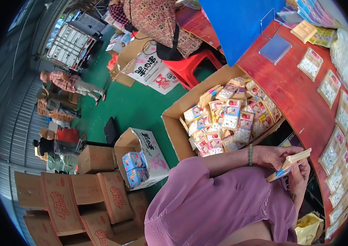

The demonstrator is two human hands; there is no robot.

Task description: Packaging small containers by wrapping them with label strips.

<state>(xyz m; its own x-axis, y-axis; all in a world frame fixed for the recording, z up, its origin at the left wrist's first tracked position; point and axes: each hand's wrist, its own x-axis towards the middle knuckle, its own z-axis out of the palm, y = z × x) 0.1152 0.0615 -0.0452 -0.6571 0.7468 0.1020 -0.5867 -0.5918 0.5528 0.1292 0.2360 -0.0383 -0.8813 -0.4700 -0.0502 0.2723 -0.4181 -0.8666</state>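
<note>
Beside the red table [293, 96], two hands [269, 156] hold one pack [290, 162].

Mauve shirt [219, 201] against a red worktop [287, 102] and a green floor [141, 110].
The held pack [287, 165] is pale tan with a blue patch; the packs in the carton [227, 117] mix tan, white, pink, blue and red. The person wears a green beaded bracelet [250, 156], a co-worker a speckled pink-and-dark top [153, 20] (above a bright red stool [192, 67]). The panel [243, 28] is solid blue.
</note>
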